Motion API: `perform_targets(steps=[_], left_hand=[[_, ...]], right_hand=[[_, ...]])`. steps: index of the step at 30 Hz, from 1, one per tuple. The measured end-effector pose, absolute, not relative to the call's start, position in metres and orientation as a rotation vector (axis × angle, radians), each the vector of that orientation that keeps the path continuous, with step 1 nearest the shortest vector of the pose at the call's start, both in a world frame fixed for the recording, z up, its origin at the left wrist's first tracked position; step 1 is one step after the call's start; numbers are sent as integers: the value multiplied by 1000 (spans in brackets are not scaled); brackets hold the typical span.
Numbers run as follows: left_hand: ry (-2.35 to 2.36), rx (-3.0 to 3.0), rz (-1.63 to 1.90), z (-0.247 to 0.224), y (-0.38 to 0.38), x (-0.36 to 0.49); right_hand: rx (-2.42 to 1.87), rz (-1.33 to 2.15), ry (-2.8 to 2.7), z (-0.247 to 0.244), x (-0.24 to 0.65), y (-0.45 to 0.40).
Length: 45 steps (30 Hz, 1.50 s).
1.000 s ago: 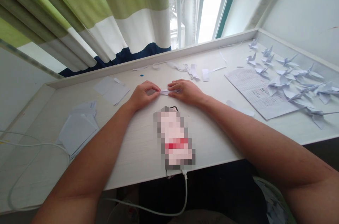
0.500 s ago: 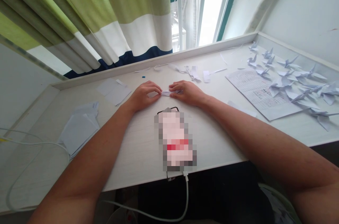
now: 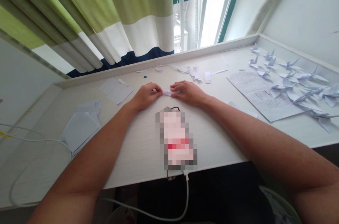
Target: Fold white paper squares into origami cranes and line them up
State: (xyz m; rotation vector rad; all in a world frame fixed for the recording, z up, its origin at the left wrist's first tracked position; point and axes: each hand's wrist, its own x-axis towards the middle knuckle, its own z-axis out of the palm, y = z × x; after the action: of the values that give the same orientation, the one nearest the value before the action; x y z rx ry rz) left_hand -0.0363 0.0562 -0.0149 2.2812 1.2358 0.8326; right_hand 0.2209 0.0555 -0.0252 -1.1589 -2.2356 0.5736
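A small folded piece of white paper [image 3: 167,93] lies low over the desk between my two hands. My left hand [image 3: 146,95] pinches its left end between thumb and fingertips. From the other side, my right hand [image 3: 189,93] grips the paper, fingers over its right part and thumb along the near edge. Much of the paper is hidden under the right fingers. Just in front of the hands, toward me, a phone [image 3: 176,139] with a blurred-out screen lies on the desk, a white cable [image 3: 187,192] plugged into its near end.
Several folded paper cranes [image 3: 304,82] stand at the right, some on a printed sheet [image 3: 259,93]. Paper scraps [image 3: 194,74] lie near the back edge. Loose sheets [image 3: 116,89] and a stack of paper [image 3: 81,128] are at the left. A curtain [image 3: 119,12] hangs behind the desk.
My left fingers have drawn closer together on the paper's left end, and the white paper behind them no longer shows. The whole view has shifted slightly; my right hand keeps its grip.
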Motion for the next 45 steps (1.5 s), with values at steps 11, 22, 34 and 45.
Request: perform_targets(steps=[11, 22, 34, 45], left_hand=[[1153, 2327, 812, -13, 60, -39], [1467, 2020, 976, -24, 63, -20], [1508, 2137, 890, -26, 59, -18], [1416, 2097, 856, -21, 60, -21]], right_hand=[[-1151, 596, -2212, -25, 221, 55], [-1171, 594, -2226, -24, 219, 55], [-1176, 564, -2226, -23, 220, 52], [-1176, 510, -2251, -23, 221, 53]])
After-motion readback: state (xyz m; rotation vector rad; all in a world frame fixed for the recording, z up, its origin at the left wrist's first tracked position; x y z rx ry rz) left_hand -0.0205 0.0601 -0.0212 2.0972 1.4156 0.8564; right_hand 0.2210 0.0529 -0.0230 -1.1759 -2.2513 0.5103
